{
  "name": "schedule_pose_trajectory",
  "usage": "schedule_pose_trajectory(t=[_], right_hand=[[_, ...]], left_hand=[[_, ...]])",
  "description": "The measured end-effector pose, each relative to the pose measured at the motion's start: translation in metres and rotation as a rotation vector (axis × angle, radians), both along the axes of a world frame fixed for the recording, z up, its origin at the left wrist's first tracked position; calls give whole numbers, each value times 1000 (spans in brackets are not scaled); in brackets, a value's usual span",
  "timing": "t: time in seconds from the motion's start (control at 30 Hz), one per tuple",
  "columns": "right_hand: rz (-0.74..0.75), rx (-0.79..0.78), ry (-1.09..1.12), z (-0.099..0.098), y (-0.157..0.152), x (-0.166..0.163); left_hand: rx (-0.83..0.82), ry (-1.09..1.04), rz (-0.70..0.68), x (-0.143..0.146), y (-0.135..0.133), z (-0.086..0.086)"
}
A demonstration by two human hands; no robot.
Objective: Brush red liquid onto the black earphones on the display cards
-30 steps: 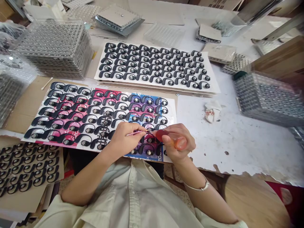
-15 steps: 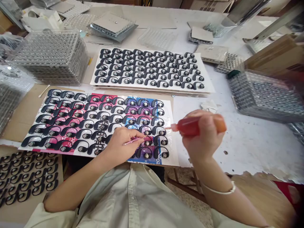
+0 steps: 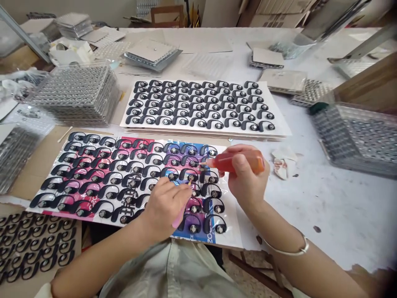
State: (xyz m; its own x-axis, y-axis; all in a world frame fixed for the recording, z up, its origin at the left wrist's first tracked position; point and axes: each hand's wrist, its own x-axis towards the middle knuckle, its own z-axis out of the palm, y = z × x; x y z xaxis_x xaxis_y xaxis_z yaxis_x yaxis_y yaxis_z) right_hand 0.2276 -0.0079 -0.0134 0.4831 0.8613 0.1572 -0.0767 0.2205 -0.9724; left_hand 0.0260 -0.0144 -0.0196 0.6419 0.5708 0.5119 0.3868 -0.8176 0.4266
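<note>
My left hand (image 3: 167, 203) is closed around a thin pink stick-like tool (image 3: 178, 220), its pale tip close to a round silver-centred spot on one of the black hook-shaped pieces (image 3: 190, 176). Closed round a squeeze bottle (image 3: 228, 162) of red-orange liquid is my right hand (image 3: 248, 180). The bottle lies nearly level, its narrow nozzle pointing left over the right-hand columns of pieces. Rows of these pieces lie on a colourfully printed sheet (image 3: 234, 215) under both hands. My left fingers cover some pieces.
Behind lies a white board (image 3: 277, 128) with more black pieces. Stacked clear trays (image 3: 77, 91) stand at left, more trays (image 3: 356, 136) at right. A stained crumpled tissue (image 3: 283, 163) and a cotton swab (image 3: 66, 134) lie on the table. Another board of pieces (image 3: 37, 244) is low at left.
My right hand has brought the bottle left, so its nozzle is over the printed sheet's pieces. The pink tool in my left hand has turned steeper. The view has shifted upward.
</note>
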Motion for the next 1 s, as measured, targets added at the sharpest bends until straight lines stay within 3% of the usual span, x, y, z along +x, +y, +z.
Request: schedule_pose_trajectory(t=[0.2,0.4,0.7,1.0], right_hand=[[-39,133,-301,-8,-5,2],[16,215,-593,-10,-6,-4],[77,240,-655,-13,-8,-7],[92,232,-712,-11,-7,-10]], left_hand=[[74,32,25,1,-3,-4],[160,49,52,6,-3,-3],[287,135,114,14,-9,4],[286,105,153,17,-12,-5]])
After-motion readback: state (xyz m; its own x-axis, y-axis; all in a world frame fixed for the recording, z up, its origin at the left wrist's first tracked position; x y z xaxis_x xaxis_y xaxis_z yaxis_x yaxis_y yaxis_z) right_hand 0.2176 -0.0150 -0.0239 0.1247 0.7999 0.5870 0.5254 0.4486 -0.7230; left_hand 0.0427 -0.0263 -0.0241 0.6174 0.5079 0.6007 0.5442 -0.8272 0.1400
